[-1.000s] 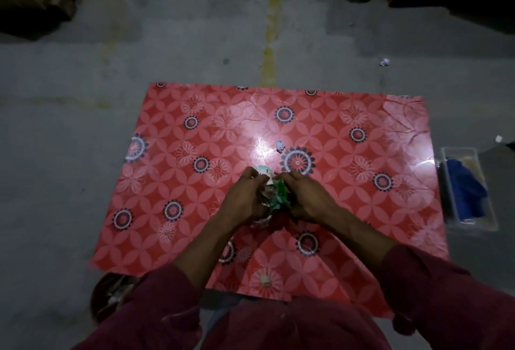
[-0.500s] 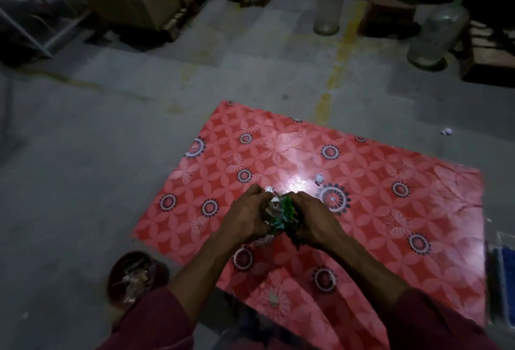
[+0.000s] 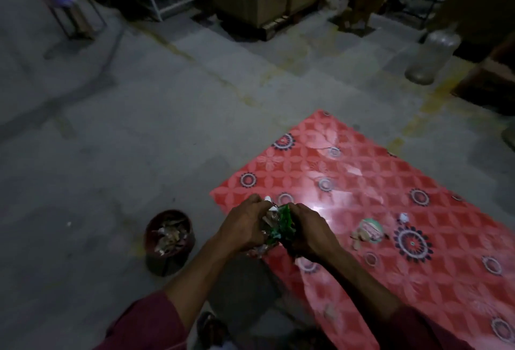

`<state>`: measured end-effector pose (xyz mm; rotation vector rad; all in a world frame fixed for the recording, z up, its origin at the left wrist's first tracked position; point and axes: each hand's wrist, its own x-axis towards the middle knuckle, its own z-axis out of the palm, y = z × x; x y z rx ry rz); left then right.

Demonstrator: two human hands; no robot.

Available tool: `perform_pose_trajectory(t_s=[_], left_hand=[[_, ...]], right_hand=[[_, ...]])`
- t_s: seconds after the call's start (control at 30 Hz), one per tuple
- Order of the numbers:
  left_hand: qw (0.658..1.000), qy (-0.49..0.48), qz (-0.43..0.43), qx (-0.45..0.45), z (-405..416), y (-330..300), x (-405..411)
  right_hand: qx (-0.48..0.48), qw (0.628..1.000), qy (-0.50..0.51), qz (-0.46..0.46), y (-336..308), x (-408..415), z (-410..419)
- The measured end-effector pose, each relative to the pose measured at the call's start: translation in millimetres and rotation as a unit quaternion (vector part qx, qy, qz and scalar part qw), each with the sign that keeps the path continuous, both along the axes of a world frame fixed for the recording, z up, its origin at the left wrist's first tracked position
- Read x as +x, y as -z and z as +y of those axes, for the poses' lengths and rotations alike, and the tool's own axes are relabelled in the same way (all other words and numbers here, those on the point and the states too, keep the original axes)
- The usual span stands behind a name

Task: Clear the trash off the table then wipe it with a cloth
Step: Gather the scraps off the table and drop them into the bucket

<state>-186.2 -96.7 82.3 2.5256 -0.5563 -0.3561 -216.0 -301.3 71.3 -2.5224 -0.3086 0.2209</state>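
Head view: The left hand [image 3: 242, 227] and right hand [image 3: 308, 234] are cupped together, fingers curled round a bundle of crumpled wrappers [image 3: 278, 227], green and silvery, held above the near left corner of the table [image 3: 348, 182]. A dark waste bin [image 3: 169, 238] with scraps inside stands on the floor to the left. A pale round scrap pile [image 3: 367, 231] and a small white scrap [image 3: 403, 217] lie on the red patterned tablecloth.

Handling: The wrappers appear light, thin and springy; loose pieces may slip out. Enclose the bundle from both sides and keep it compressed.

Visibility: Lighting is dim. The bundle's underside and the fingertips are hidden. No cloth is visible. The table's right edge is cut off.
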Motion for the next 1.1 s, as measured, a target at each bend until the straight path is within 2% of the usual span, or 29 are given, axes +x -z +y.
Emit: perform_pose_trajectory(t_s=[0.47,0.63,0.87,1.1], left_hand=[[0.988,-0.15,0.008,-0.029,277,-1,-7],[0.98,-0.197,0.028,-0.02,338,13,9],[0.961,-0.272,0.048,0.002,408,41,48],[0.929,-0.35,0.123,-0.008,468,97,103]], right_hand=[[0.038,0.991,-0.127,0.026,5,54,273],[0.039,0.983,-0.17,0.048,16,85,339],[0.08,0.965,-0.229,0.101,64,151,422],[0.126,0.94,-0.266,0.175,129,226,492]])
